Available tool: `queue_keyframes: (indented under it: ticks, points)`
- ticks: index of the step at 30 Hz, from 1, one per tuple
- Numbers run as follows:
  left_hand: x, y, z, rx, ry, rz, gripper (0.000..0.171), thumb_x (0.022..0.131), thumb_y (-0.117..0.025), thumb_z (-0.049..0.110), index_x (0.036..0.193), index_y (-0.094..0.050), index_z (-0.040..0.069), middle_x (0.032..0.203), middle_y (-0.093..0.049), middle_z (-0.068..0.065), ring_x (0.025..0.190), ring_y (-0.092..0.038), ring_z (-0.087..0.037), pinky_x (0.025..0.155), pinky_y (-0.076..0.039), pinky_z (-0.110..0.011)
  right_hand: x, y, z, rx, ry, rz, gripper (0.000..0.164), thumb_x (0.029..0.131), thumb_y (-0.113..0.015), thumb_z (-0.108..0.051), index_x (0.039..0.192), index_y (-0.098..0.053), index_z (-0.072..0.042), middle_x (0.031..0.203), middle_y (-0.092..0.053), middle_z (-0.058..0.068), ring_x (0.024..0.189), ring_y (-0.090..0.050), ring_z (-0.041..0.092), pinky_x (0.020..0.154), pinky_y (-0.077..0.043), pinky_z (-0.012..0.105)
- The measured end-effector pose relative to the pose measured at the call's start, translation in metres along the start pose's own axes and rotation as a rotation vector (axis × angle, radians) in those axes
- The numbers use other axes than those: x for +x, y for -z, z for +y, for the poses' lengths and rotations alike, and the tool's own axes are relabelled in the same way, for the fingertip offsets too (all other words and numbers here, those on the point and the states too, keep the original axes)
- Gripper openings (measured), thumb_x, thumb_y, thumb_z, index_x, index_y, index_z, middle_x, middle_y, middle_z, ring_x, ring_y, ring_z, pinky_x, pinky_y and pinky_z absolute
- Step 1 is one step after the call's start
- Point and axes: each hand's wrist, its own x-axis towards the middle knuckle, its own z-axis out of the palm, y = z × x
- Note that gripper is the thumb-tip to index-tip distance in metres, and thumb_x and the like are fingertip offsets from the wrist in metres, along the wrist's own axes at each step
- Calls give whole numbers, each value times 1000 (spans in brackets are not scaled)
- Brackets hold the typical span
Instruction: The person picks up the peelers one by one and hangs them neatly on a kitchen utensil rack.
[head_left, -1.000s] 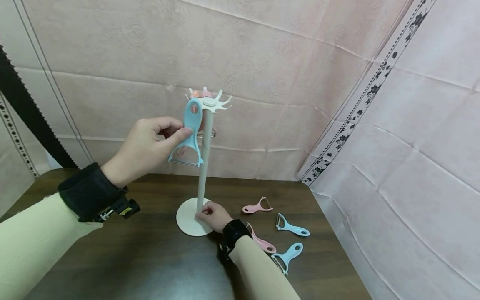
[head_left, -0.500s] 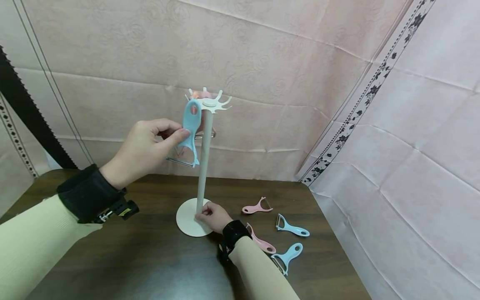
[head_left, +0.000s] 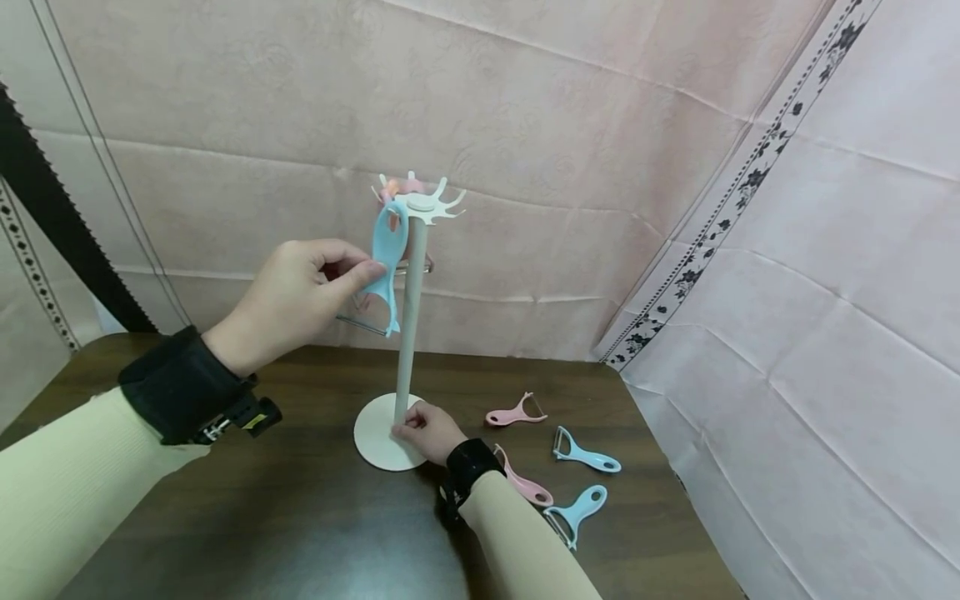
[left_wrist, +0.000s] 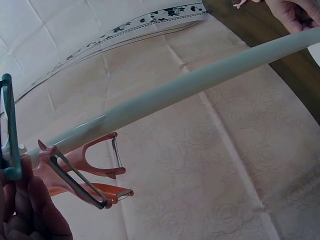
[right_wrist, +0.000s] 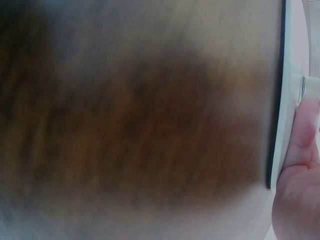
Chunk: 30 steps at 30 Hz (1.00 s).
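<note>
In the head view my left hand [head_left: 292, 287] pinches a light blue Y-shaped peeler [head_left: 388, 250] between thumb and fingers. The peeler hangs blade down at the left of a white hook stand [head_left: 409, 325], its holed handle end level with the hooks [head_left: 442, 204]. Whether a hook passes through the hole cannot be told. Several pink and orange peelers hang behind it; the left wrist view shows a pink peeler [left_wrist: 75, 180] and an orange peeler [left_wrist: 117, 192] there. Low down, my right hand [head_left: 431, 433] holds the foot of the pole, just above the round base [head_left: 375, 437].
Right of the stand, on the brown table [head_left: 300, 500], lie a pink peeler [head_left: 516, 414], a blue peeler [head_left: 588, 454], a second pink peeler [head_left: 528, 486] partly behind the right forearm, and another blue peeler [head_left: 581, 508]. A pale cloth [head_left: 525, 125] hangs behind the table.
The blue peeler in my left hand has turned more edge-on, then shifted slightly right, closer to the pole. My right hand stays at the pole's foot.
</note>
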Motion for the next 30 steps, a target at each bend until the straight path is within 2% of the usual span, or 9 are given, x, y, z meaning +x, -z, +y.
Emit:
queue_keyframes:
  ticks: [8,15,19,24,27,30]
  points:
    - [-5,2,1,-4,67,-22,20,91,-69,29,93,-76,11,68,-60,-2,62,-46,-21,49,-37,-27,-3,-2,-5,15,-9,-12,15,89,-71,-27,89,-63,-14,83,-59,-4,79,-52,13,73,-41,31]
    - [-12,1,-4,-3,39,11,17,90,-70,31,92,-75,14,72,-63,2,64,-48,-17,51,-39,-27,-4,1,-4,0,2,-6,15,90,-70,-26,89,-64,-12,83,-59,-3,80,-52,14,73,-43,32]
    - [-27,7,-10,27,31,52,13,90,-70,29,90,-74,17,72,-60,5,64,-47,-14,52,-38,-26,-2,1,-2,-16,7,2,16,90,-70,-26,89,-63,-12,83,-58,-3,79,-52,13,72,-43,31]
    - [-49,11,-31,59,20,65,9,91,-69,27,88,-73,19,70,-56,6,61,-45,-13,52,-37,-26,-3,-1,-3,-34,4,17,15,91,-69,-23,89,-61,-10,83,-58,-2,79,-52,13,73,-44,31]
    - [-64,8,-46,26,81,28,11,92,-68,30,89,-73,21,69,-55,4,61,-45,-15,52,-37,-27,-3,-2,-5,-53,-1,6,15,90,-70,-22,90,-60,-10,83,-57,-2,80,-52,14,74,-44,31]
    - [-81,-2,-60,-27,157,-23,15,92,-66,36,89,-72,23,71,-58,5,62,-47,-17,53,-38,-28,-2,-2,-9,-72,-19,-17,13,90,-69,-21,91,-61,-11,82,-56,-2,80,-52,15,74,-43,31]
